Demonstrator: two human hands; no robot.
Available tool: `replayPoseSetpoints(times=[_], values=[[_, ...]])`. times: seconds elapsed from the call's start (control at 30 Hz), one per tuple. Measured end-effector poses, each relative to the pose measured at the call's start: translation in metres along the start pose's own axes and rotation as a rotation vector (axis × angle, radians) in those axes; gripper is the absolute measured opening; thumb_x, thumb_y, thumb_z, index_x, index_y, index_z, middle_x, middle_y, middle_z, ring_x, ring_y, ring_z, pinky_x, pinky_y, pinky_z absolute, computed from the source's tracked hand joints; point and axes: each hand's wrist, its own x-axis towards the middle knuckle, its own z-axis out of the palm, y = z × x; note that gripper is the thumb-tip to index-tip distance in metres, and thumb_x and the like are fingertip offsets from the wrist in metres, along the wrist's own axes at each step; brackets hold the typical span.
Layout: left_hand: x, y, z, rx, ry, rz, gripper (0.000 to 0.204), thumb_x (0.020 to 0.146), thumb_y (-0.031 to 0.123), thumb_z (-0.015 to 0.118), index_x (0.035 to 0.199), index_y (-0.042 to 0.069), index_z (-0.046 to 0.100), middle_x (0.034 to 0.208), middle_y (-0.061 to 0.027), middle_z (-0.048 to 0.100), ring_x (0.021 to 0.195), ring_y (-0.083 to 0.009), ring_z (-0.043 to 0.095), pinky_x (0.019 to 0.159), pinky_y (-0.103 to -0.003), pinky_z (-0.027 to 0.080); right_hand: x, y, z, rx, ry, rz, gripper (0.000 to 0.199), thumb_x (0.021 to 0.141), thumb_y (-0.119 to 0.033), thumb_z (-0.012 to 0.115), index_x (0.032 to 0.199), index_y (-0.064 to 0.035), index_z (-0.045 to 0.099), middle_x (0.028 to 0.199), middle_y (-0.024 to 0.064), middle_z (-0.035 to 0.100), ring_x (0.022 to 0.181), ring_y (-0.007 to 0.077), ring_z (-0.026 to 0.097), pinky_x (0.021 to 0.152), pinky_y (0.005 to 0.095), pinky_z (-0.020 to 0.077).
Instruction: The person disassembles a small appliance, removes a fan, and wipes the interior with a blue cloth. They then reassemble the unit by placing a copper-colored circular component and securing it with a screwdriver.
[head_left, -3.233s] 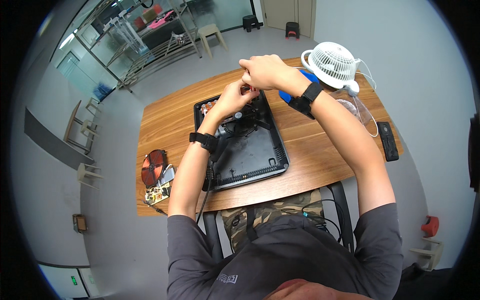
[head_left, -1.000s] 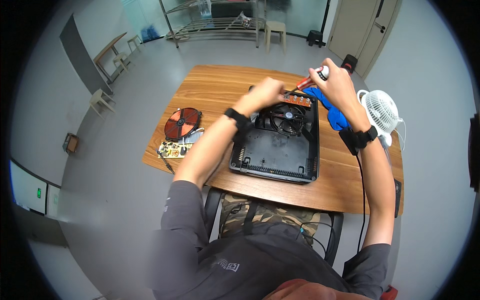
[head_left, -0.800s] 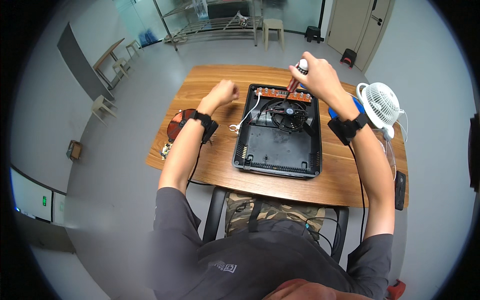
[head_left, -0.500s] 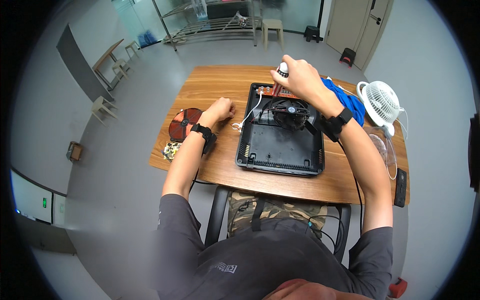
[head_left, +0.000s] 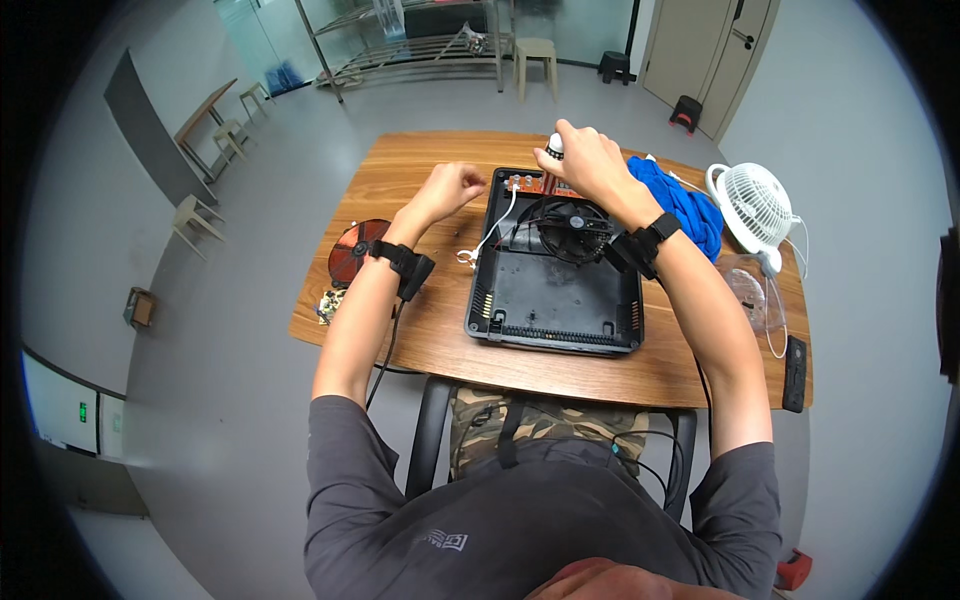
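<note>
An open black plastic housing [head_left: 560, 290], like an induction cooker's bottom shell, lies on the wooden table. Along its far edge runs an orange circuit board [head_left: 522, 184], and a black cooling fan [head_left: 575, 226] sits inside. My right hand [head_left: 590, 165] is closed round a screwdriver [head_left: 555, 146] with a white-topped handle, held upright over the board; its tip is hidden. Left of the housing's far corner hovers my left hand [head_left: 450, 192], fingers curled together; anything between them is too small to make out. A white lead [head_left: 507, 218] runs from the board over the housing's left wall.
Left on the table are a reddish-brown coil disc [head_left: 350, 258] and a small component board [head_left: 328, 305], partly behind my left forearm. To the right lie blue cloth [head_left: 685, 205], a white fan [head_left: 755, 205], a clear plastic piece [head_left: 745, 285] and a black bar [head_left: 795, 373].
My left hand has lifted from the table beside the coil disc and moved away from me, toward the housing's far left corner. The right hand stays over the board with the screwdriver.
</note>
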Motion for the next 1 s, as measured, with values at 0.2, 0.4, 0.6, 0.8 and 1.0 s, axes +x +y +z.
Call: replayPoseSetpoints(times=[0.2,0.4,0.6,0.8,1.0], values=[[0.020,0.069,0.008,-0.143,0.039,0.206,0.029,0.088,0.014,0.071,0.114,0.000,0.069,0.098,-0.0157,0.073,0.085,-0.0251,0.069,0.080,-0.036,0.055,0.002,0.003,0.004,0.002,0.012,-0.001,0.051,0.090,-0.049,0.068,0.098,0.0006,0.059,0.082,0.0269,0.069,0.083,0.0474,0.068,0.073,0.0539,0.0545],[0.026,0.090,0.009,-0.289,-0.011,0.217,0.029,0.089,0.010,0.068,0.116,-0.003,0.066,0.101,-0.0161,0.074,0.091,-0.0237,0.072,0.084,-0.036,0.055,0.005,0.006,0.003,0.017,0.003,0.018,0.051,0.089,-0.049,0.068,0.097,0.0005,0.059,0.081,0.0266,0.069,0.082,0.0472,0.068,0.072,0.0538,0.0544],[0.030,0.084,0.015,-0.356,-0.044,0.130,0.025,0.092,0.007,0.067,0.114,-0.004,0.066,0.104,-0.0155,0.075,0.096,-0.0198,0.072,0.087,-0.034,0.056,0.003,0.006,0.008,0.028,0.016,-0.013,0.052,0.089,-0.050,0.068,0.097,0.0008,0.059,0.082,0.0269,0.069,0.082,0.0473,0.067,0.072,0.0537,0.0544],[0.033,0.082,0.023,-0.387,-0.059,0.120,0.018,0.093,0.004,0.065,0.109,-0.004,0.067,0.101,-0.0123,0.076,0.096,-0.0172,0.072,0.086,-0.033,0.056,0.004,0.002,0.004,0.004,-0.006,-0.005,0.053,0.090,-0.051,0.067,0.097,0.0010,0.058,0.082,0.0267,0.069,0.082,0.0475,0.067,0.071,0.0538,0.0547],[0.034,0.081,0.026,-0.373,-0.045,0.116,0.015,0.092,0.001,0.065,0.107,-0.004,0.068,0.100,-0.0112,0.076,0.094,-0.0157,0.071,0.086,-0.033,0.056,0.003,0.004,0.004,0.001,-0.008,-0.022,0.054,0.090,-0.052,0.067,0.096,0.0008,0.058,0.083,0.0265,0.069,0.082,0.0470,0.068,0.072,0.0534,0.0548]])
